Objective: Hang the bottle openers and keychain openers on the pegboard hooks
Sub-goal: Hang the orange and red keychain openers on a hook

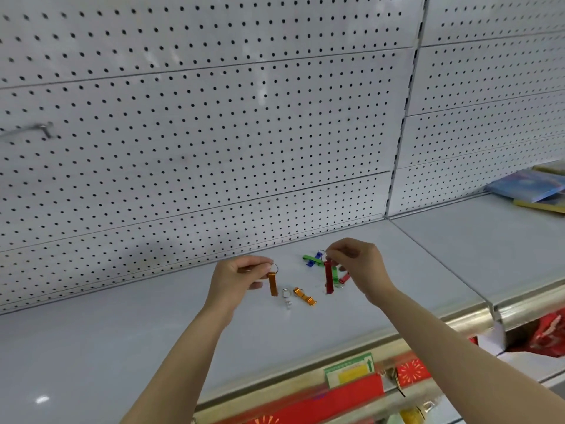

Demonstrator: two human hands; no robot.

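My left hand (pixel 241 272) pinches the ring of an orange opener (pixel 273 284); my right hand (pixel 356 264) pinches a red opener (pixel 329 276). Both dangle above the shelf (pixel 122 332). Keep each ring open-faced when lifting toward the hook (pixel 42 130).

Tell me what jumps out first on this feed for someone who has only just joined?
Two hands raised over the grey shelf, each pinching a keychain opener by its ring: the left hand an orange opener, the right hand a red opener. More openers lie loose below, silver, orange, green. Behind, the white pegboard shows one blurred hook far left.
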